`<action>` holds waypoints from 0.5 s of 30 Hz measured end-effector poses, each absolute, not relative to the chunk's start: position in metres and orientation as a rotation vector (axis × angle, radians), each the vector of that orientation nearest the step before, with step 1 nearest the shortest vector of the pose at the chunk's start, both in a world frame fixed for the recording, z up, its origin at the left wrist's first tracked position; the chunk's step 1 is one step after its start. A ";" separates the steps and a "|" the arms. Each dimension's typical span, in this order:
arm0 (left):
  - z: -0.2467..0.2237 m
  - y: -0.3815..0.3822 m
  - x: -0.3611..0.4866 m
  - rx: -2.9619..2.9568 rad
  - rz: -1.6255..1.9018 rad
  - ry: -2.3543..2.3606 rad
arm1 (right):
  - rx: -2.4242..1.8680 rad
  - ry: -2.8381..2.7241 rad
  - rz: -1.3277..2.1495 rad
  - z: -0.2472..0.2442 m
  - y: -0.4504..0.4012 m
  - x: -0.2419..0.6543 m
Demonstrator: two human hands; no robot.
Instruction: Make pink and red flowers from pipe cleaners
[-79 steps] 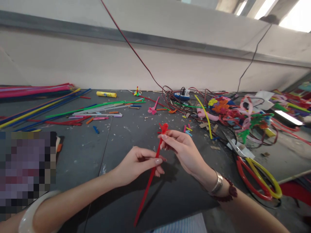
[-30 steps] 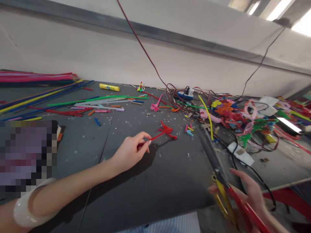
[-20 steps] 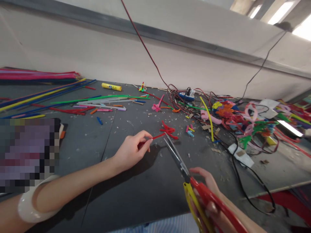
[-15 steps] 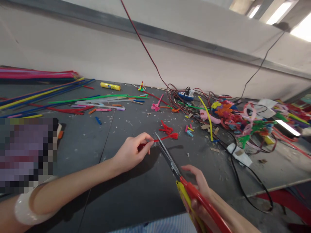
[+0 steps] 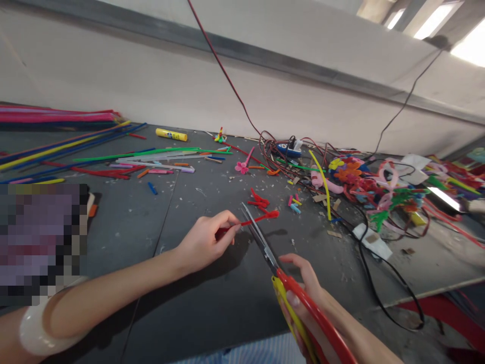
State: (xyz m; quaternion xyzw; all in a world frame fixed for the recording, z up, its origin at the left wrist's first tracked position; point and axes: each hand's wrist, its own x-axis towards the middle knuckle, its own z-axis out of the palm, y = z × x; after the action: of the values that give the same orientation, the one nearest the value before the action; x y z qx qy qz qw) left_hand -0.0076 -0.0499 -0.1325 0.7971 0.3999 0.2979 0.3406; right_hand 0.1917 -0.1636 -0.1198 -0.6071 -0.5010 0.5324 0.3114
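Thumb and forefinger of my left hand (image 5: 210,235) pinch a red pipe cleaner (image 5: 257,219), whose far end is bent into a small loop. My right hand (image 5: 308,290) grips scissors (image 5: 271,255) with red and yellow handles. Their blades are slightly parted and point away from me, crossing the pipe cleaner just right of my left fingertips; whether they touch it I cannot tell. Just behind the loop lie twisted red pipe cleaner pieces (image 5: 259,198) on the dark table (image 5: 197,313). Short pink, yellow and blue cut bits (image 5: 294,203) rest to their right.
Long coloured pipe cleaners (image 5: 68,144) and a yellow glue stick (image 5: 171,134) lie at the back left. A pink flower (image 5: 242,167) sits mid-table. Tangled cables (image 5: 271,144), a yellow pipe cleaner (image 5: 325,187) and a pile of pipe-cleaner flowers (image 5: 346,172) fill the right. A pixelated panel (image 5: 38,237) is at left.
The scissors and my right hand have shifted slightly left and up, with the blades further across the red pipe cleaner. My left hand keeps its pinch almost unmoved.
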 end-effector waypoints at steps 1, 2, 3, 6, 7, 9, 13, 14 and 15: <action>-0.132 -0.050 -0.008 2.070 0.775 1.038 | -1.599 -1.310 1.408 -0.119 -0.164 0.192; -0.132 -0.050 -0.008 2.065 0.776 1.036 | -1.596 -1.299 1.411 -0.119 -0.164 0.192; -0.132 -0.050 -0.008 2.061 0.779 1.033 | -1.595 -1.293 1.413 -0.119 -0.163 0.193; -0.132 -0.050 -0.008 2.058 0.785 1.030 | -1.605 -1.325 1.408 -0.120 -0.162 0.196; -0.132 -0.050 -0.008 2.058 0.786 1.028 | -1.614 -1.345 1.404 -0.120 -0.162 0.197; -0.132 -0.049 -0.008 2.057 0.784 1.027 | -1.638 -1.388 1.391 -0.120 -0.160 0.198; -0.133 -0.049 -0.008 2.070 0.773 1.041 | -1.697 -1.431 1.370 -0.120 -0.156 0.196; -0.133 -0.049 -0.008 2.081 0.771 1.049 | -1.713 -1.424 1.362 -0.121 -0.155 0.195; -0.133 -0.049 -0.008 2.096 0.767 1.059 | -1.728 -1.409 1.350 -0.121 -0.154 0.195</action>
State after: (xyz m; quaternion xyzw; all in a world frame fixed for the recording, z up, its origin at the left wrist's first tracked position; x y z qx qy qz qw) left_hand -0.0078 -0.0493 -0.1331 0.8012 0.4048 0.2931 0.3292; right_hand 0.1953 -0.1543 -0.1215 -0.6393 -0.5213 0.4996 0.2644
